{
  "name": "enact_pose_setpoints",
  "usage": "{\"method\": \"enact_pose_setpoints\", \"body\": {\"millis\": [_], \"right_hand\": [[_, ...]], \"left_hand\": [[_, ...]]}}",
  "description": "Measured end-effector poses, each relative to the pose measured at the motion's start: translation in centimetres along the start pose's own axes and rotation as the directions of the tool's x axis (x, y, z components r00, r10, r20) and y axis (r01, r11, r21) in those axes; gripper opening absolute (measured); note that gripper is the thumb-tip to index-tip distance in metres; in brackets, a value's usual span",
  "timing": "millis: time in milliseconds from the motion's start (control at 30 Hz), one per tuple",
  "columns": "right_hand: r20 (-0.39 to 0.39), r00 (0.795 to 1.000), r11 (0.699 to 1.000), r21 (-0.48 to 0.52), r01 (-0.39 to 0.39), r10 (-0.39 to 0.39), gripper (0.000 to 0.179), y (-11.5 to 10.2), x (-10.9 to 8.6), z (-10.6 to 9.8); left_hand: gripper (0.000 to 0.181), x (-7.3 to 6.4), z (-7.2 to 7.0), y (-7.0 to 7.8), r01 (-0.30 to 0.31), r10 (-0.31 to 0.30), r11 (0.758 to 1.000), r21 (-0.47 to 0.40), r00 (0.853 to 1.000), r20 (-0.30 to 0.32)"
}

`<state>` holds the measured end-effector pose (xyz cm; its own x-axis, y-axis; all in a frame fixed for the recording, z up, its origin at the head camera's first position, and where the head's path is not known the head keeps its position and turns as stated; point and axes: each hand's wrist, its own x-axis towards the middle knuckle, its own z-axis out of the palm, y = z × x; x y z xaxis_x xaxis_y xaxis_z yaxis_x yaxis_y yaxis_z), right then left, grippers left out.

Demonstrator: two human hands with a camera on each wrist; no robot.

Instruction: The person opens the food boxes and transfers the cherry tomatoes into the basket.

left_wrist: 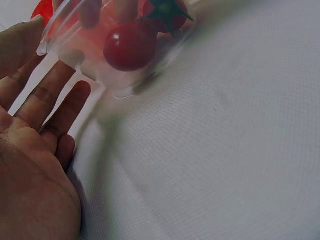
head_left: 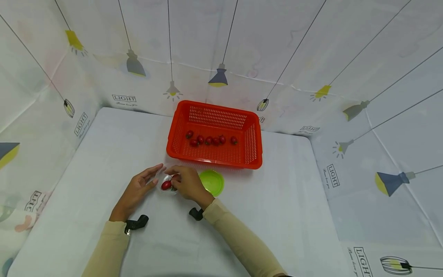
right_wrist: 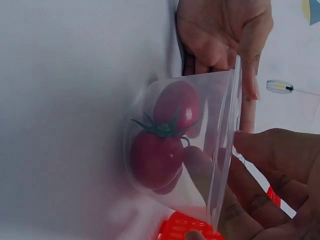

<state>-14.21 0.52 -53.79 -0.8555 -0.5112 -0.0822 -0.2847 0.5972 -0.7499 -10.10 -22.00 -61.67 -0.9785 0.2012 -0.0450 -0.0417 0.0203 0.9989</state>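
A small clear plastic tub [right_wrist: 205, 95] stands on the white cloth with cherry tomatoes [right_wrist: 157, 157] at its bottom, one showing a green stem. My left hand [head_left: 138, 188] is at the tub's left side, fingers loosely extended and the thumb at the rim in the left wrist view. From the right my right hand [head_left: 190, 182] reaches over the rim. One of its fingers dips inside beside the tomatoes, while another fingertip is at rim height. Just right of that hand lies a lime-green round dish [head_left: 212, 182], partly covered by it.
Behind the hands stands a red plastic basket [head_left: 214, 156] with slotted walls, holding several more cherry tomatoes [head_left: 209, 140]. White cloth [head_left: 287, 207] covers the table, and lamp-print sheeting [head_left: 277, 38] hangs along the back and sides.
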Motion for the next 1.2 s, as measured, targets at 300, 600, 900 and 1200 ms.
{"method": "enact_pose_setpoints", "body": {"millis": [300,600,900,1200], "right_hand": [[0.069,0.997,0.998,-0.059,-0.02,0.024,0.034,-0.1,0.8,1.3],[0.195,0.979,0.995,0.073,-0.068,0.053,0.031,0.0,1.4,0.5],[0.238,0.971,0.981,0.193,-0.025,-0.022,0.028,0.5,1.1,-0.1],[0.101,0.993,0.995,0.087,0.055,-0.063,0.027,0.0,0.1,-0.1]], "left_hand": [[0.053,0.1,0.0,-0.4,-0.016,0.017,1.0,-0.023,1.0,0.012],[0.053,-0.1,-0.1,0.1,0.0,0.0,1.0,-0.006,1.0,0.004],[0.054,0.0,-0.1,0.1,-0.004,0.004,1.0,-0.007,1.0,0.009],[0.052,0.0,-0.1,-0.2,0.0,0.0,1.0,-0.005,1.0,0.005]]}}
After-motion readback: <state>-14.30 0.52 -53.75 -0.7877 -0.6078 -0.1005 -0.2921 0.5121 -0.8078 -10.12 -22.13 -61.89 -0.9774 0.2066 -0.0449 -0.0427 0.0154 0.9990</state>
